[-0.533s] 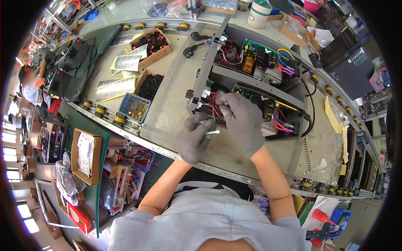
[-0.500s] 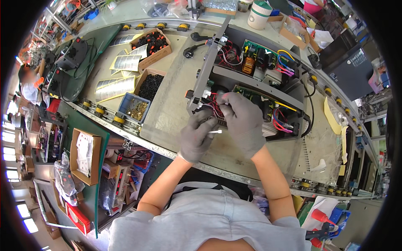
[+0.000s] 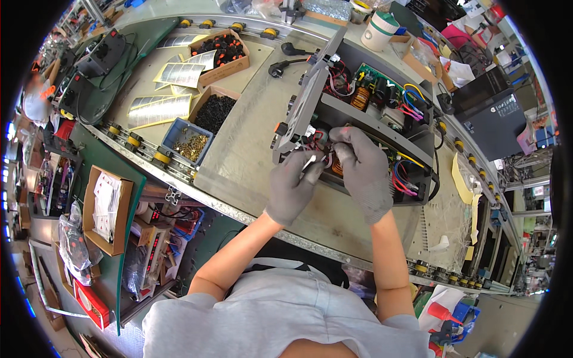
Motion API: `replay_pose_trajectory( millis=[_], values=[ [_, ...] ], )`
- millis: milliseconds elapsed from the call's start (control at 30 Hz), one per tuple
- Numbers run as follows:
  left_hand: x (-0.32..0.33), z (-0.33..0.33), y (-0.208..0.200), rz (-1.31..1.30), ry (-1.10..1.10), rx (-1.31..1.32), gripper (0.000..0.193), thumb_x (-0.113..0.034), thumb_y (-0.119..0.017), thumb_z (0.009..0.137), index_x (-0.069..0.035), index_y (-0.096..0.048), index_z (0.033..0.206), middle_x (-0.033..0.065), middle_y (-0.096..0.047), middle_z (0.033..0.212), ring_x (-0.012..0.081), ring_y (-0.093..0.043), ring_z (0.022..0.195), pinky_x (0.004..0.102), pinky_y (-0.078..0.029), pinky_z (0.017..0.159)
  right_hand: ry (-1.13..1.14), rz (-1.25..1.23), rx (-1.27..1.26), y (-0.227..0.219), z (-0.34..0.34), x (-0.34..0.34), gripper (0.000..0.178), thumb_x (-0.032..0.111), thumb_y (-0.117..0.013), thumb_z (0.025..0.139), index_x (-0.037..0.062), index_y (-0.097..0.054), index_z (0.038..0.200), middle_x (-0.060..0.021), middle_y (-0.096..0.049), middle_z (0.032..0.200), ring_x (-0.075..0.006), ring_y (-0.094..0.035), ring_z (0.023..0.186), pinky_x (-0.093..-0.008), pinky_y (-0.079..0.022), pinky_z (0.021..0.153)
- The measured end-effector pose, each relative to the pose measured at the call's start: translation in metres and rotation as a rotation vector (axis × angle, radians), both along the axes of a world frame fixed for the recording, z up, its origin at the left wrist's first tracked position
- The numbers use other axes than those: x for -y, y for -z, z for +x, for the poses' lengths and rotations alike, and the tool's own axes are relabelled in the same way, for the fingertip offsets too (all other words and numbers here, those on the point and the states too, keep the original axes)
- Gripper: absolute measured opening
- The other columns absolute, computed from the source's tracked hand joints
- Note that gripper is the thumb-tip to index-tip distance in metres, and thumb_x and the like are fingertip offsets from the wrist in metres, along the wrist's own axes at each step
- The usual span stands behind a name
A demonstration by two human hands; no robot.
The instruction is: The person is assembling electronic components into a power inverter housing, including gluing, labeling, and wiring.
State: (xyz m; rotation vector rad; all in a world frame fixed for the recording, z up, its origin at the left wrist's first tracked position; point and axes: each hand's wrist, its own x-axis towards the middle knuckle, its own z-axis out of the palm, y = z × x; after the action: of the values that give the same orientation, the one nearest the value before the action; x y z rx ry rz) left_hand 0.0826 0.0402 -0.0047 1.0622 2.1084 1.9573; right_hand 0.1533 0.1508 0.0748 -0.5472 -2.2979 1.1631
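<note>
Two open dark grey metal housings stand side by side, the far housing (image 3: 382, 71) and the near housing (image 3: 394, 146), with circuit boards, copper coils (image 3: 360, 98) and coloured wires (image 3: 412, 107) inside. My gloved left hand (image 3: 292, 185) is closed at the near housing's front-left corner, a small white piece (image 3: 311, 160) sticking out between its fingers. Just right of it, over the same housing, my gloved right hand (image 3: 369, 176) pinches thumb and fingers together beside thin red and dark wires (image 3: 316, 140). Whatever lies in that pinch is hidden by the fingers.
Left of the housings are a carton of black and orange parts (image 3: 222, 56), a carton of small black parts (image 3: 215, 113), a blue bin of brass-coloured pieces (image 3: 190, 142) and printed sheets (image 3: 158, 110). Black plugs (image 3: 280, 68) lie behind. Roller rails (image 3: 161, 156) edge the worktop.
The view has shifted slightly. My left hand has moved up and closer to my right hand, and its white piece now points upward beside the wires. The right hand stays pinched over the near housing.
</note>
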Motion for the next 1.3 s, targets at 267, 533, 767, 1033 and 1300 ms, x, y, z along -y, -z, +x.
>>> replay_pose_trajectory(
  millis=[267,533,767,1033,1300],
  values=[
    [0.052,-0.031,0.042,-0.193,0.364,-0.225,0.026,-0.009,-0.059,0.080,-0.003,-0.053,0.105,0.0136,-0.057,0.100,0.0323,-0.059,0.087,0.0378,-0.049,0.070,0.087,0.375,-0.108,0.007,0.010,-0.006,0.010,0.007,-0.055,0.087,0.0037,-0.059,0.096,-0.0126,-0.065,0.090,-0.0272,-0.063,0.074,-0.0341,-0.050,0.064],
    [0.056,-0.076,0.021,-0.337,0.547,-0.831,0.027,-0.003,-0.056,0.072,-0.007,-0.055,0.098,0.0053,-0.059,0.106,0.0228,-0.061,0.093,0.0302,-0.053,0.066,0.018,0.666,0.373,0.008,-0.005,-0.009,0.023,0.008,-0.050,0.086,0.0105,-0.057,0.108,-0.0107,-0.060,0.086,-0.0288,-0.062,0.075,-0.0387,-0.048,0.063],
    [0.050,-0.095,0.029,-0.385,0.645,-0.943,0.028,-0.008,-0.050,0.077,-0.007,-0.054,0.104,0.0029,-0.057,0.113,0.0184,-0.059,0.099,0.0279,-0.053,0.067,-0.056,0.852,0.616,0.001,-0.027,-0.008,0.023,0.009,-0.049,0.083,0.0097,-0.057,0.104,-0.0121,-0.061,0.089,-0.0289,-0.064,0.073,-0.0408,-0.051,0.059],
    [0.047,-0.095,0.034,-0.244,0.589,-0.928,0.028,-0.004,-0.056,0.071,-0.008,-0.056,0.099,0.0020,-0.061,0.108,0.0183,-0.062,0.090,0.0285,-0.053,0.060,-0.047,0.941,0.714,0.009,-0.044,-0.014,0.012,0.009,-0.053,0.080,0.0065,-0.065,0.082,-0.0138,-0.064,0.084,-0.0293,-0.067,0.073,-0.0391,-0.053,0.059],
    [0.035,-0.059,0.016,-0.086,0.438,-0.667,0.033,0.000,-0.062,0.067,-0.013,-0.058,0.097,0.0037,-0.063,0.103,0.0233,-0.062,0.088,0.0309,-0.052,0.064,-0.066,0.800,0.527,-0.005,-0.008,-0.004,0.011,0.013,-0.058,0.081,0.0104,-0.061,0.091,-0.0089,-0.062,0.086,-0.0295,-0.063,0.076,-0.0397,-0.049,0.063]
  ],
)
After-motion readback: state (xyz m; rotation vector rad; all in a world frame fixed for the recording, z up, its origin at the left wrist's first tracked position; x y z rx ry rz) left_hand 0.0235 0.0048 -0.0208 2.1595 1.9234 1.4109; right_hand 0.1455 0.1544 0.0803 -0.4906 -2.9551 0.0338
